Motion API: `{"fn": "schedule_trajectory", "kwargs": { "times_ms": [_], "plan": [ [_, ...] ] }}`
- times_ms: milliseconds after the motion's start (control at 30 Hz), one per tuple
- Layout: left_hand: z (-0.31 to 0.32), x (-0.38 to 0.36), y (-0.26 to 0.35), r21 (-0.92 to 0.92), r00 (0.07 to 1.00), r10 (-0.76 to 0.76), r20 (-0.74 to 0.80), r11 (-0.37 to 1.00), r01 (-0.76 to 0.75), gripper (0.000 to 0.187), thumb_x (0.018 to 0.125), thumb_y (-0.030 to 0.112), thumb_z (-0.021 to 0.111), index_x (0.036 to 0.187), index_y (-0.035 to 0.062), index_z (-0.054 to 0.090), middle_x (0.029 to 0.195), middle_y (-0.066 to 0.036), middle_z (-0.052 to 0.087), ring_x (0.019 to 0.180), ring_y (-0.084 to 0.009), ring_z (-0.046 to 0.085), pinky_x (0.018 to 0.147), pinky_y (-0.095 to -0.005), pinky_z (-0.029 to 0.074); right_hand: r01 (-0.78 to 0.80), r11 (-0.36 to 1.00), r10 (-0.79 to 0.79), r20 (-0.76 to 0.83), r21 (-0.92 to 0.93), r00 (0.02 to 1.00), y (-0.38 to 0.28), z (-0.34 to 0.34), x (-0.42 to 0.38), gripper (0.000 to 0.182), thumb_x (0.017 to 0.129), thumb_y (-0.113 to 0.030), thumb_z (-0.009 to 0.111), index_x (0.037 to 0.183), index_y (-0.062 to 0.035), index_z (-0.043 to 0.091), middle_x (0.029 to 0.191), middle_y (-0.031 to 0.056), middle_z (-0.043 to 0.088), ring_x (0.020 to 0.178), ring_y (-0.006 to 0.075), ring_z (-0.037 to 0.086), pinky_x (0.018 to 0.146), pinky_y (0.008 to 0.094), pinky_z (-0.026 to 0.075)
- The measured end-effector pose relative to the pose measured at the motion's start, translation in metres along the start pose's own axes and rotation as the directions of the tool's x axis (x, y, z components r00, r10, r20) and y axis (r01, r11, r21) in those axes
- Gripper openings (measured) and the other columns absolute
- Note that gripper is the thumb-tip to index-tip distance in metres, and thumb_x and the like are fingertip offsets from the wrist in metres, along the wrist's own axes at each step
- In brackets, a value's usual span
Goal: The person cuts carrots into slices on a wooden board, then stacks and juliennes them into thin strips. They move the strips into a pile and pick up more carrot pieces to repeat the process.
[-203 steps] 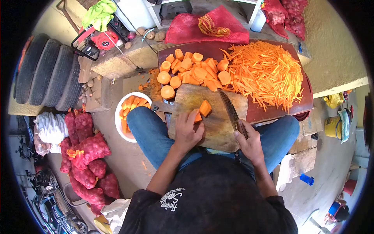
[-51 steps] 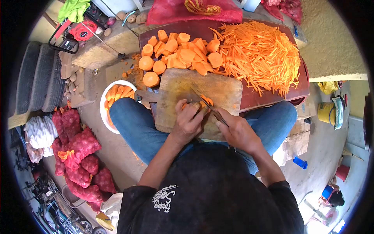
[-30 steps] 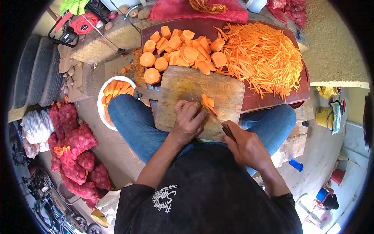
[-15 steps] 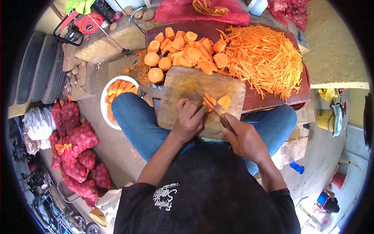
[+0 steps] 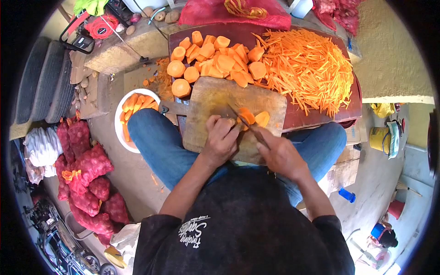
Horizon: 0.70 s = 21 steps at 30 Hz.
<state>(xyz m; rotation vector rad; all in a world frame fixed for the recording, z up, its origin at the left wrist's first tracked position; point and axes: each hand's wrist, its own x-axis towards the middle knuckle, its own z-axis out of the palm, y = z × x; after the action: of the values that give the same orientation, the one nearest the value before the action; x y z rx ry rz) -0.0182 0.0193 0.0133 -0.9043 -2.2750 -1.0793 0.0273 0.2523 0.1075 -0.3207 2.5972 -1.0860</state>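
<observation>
Rounded carrot slices (image 5: 262,119), wooden board (image 5: 220,94)

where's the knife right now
In the head view, the knife is in the right hand, over the wooden cutting board, beside carrot slices.

From the wearer's head, one wide, round view looks forward and down, with the shirt (image 5: 256,224) close at six o'clock, the cutting board (image 5: 268,98) mid-dial, the table (image 5: 300,118) towards twelve.

Garage-like storeroom, tyres (image 5: 46,85) in a row, red mesh sacks (image 5: 93,166) on the floor (image 5: 140,183), engine-like machine (image 5: 97,29)
</observation>
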Motion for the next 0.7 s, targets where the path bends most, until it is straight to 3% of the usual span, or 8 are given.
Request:
{"fn": "schedule_trajectory", "kwargs": {
  "times_ms": [133,333,533,633,700],
  "plan": [
    [-0.001,0.002,0.001,0.026,1.000,-0.009,-0.003,1.000,0.009,0.037,0.075,-0.005,0.081,0.111,0.0002,0.076,0.106,-0.012,0.065,0.092,-0.0307,0.066,0.101,-0.0518,0.047,-0.046,0.989,0.047,-0.008,0.140,0.999,-0.009,-0.006,-0.004,0.045,0.105,-0.015,0.070,0.148,-0.0065,0.058,0.113,0.0322,0.075,0.103,0.0550,0.072,0.085,0.0606,0.060],
    [0.001,0.002,0.003,0.020,1.000,-0.020,0.001,1.000,0.020,0.035,0.076,-0.003,0.084,0.110,0.0002,0.077,0.100,-0.012,0.065,0.089,-0.0299,0.064,0.098,-0.0510,0.047,0.046,0.999,-0.047,-0.047,-0.015,0.998,-0.032,-0.009,-0.025,0.046,0.105,-0.015,0.072,0.147,-0.0068,0.055,0.103,0.0280,0.076,0.094,0.0522,0.074,0.079,0.0604,0.059],
    [-0.001,0.006,0.004,0.030,1.000,-0.020,-0.014,0.999,0.021,0.035,0.075,-0.003,0.085,0.109,-0.0001,0.077,0.098,-0.012,0.064,0.088,-0.0299,0.064,0.097,-0.0499,0.047,0.072,0.996,-0.075,-0.057,-0.054,0.996,-0.032,0.001,-0.025,0.050,0.104,-0.015,0.072,0.148,-0.0026,0.051,0.097,0.0286,0.075,0.087,0.0505,0.075,0.073,0.0585,0.060],
    [0.000,0.005,0.002,0.016,1.000,-0.018,-0.010,1.000,0.019,0.035,0.075,-0.003,0.084,0.109,-0.0003,0.077,0.099,-0.012,0.064,0.088,-0.0302,0.064,0.098,-0.0500,0.047,-0.038,0.999,0.037,-0.022,-0.008,0.999,-0.034,0.006,-0.023,0.045,0.105,-0.011,0.071,0.147,-0.0030,0.055,0.107,0.0303,0.075,0.099,0.0532,0.074,0.079,0.0571,0.061],
    [0.001,0.004,0.002,0.012,1.000,-0.005,-0.023,1.000,0.005,0.035,0.075,-0.003,0.084,0.109,-0.0004,0.077,0.100,-0.013,0.063,0.088,-0.0305,0.064,0.098,-0.0503,0.047,-0.030,0.998,0.028,-0.028,-0.047,0.999,-0.024,0.016,-0.016,0.046,0.105,-0.011,0.070,0.147,-0.0029,0.055,0.105,0.0307,0.074,0.098,0.0537,0.074,0.079,0.0579,0.060]
  ]
}}
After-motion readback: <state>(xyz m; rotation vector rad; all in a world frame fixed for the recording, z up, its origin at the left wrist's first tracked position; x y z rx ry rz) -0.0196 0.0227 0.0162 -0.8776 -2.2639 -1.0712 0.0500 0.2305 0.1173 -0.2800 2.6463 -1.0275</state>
